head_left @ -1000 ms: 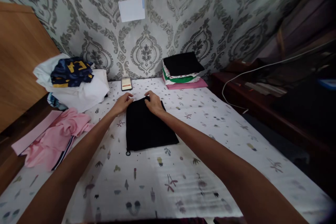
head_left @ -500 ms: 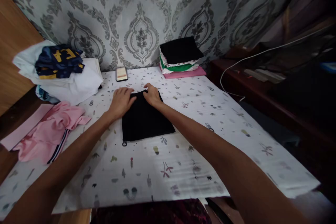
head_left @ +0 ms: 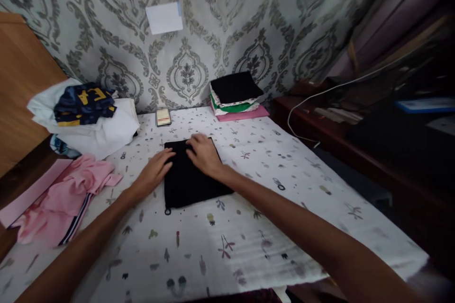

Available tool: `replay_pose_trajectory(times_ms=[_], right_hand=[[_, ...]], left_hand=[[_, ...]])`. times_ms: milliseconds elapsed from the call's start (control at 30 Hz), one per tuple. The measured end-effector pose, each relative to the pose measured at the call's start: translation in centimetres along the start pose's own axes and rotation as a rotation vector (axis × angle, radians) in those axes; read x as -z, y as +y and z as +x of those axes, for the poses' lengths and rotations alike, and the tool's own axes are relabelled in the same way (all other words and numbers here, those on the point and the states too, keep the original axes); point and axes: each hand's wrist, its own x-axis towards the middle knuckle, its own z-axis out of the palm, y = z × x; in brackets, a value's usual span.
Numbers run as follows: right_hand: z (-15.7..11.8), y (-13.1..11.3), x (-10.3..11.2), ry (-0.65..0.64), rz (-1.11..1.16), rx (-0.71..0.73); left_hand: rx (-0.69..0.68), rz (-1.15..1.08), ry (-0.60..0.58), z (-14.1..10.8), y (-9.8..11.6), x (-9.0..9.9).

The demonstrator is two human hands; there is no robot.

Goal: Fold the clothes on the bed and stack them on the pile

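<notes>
The folded black cloth (head_left: 194, 184) on the sheet (head_left: 259, 142) looks light, soft; I'd lift its nine and three o'clock edges. Left hand (head_left: 155, 170) spread at ten; right hand (head_left: 204, 154), at twelve, too blurred to tell if pinching.

Head camera: above and behind left hand (head_left: 152, 171) and right hand (head_left: 204, 155), facing forward, tilted down.
Hands: middle distance, near centre.
Sheet (head_left: 263, 161): beneath and around hands, seen aslant.
Wall (head_left: 199, 52): beyond hands, farther back, across top.

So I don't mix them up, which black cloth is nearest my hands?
The near black cloth, lying flat on the patterned sheet; the far one tops the folded stack.
</notes>
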Motion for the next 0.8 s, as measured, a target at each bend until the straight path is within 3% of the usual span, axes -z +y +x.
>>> replay_pose_trajectory(times_ms=[100, 233, 367, 500, 667, 800], right_hand=[[-4.7, -2.2, 0.6, -0.191, 0.023, 0.312], [-8.8, -3.3, 0.3, -0.318, -0.063, 0.372], [-9.2, -3.0, 0.3, -0.359, -0.143, 0.358], [-8.7, -3.3, 0.9, -0.421, -0.19, 0.395], [-8.9, -3.5, 1.0, -0.37, -0.202, 0.367], [-9.4, -1.8, 1.0, -0.184, -0.065, 0.23]], left_hand=[[-0.079, 0.064, -0.04, 1.8, -2.9, 1.3], [-0.206, 0.149, -0.206, 4.4, -5.4, 1.9], [-0.26, 0.198, -0.299, 6.5, -5.8, 2.3], [-0.247, 0.195, -0.317, 7.3, -5.5, 2.8], [-0.199, 0.147, -0.264, 7.2, -5.4, 2.5], [-0.128, -0.078, -0.176, 7.4, -5.9, 2.0]])
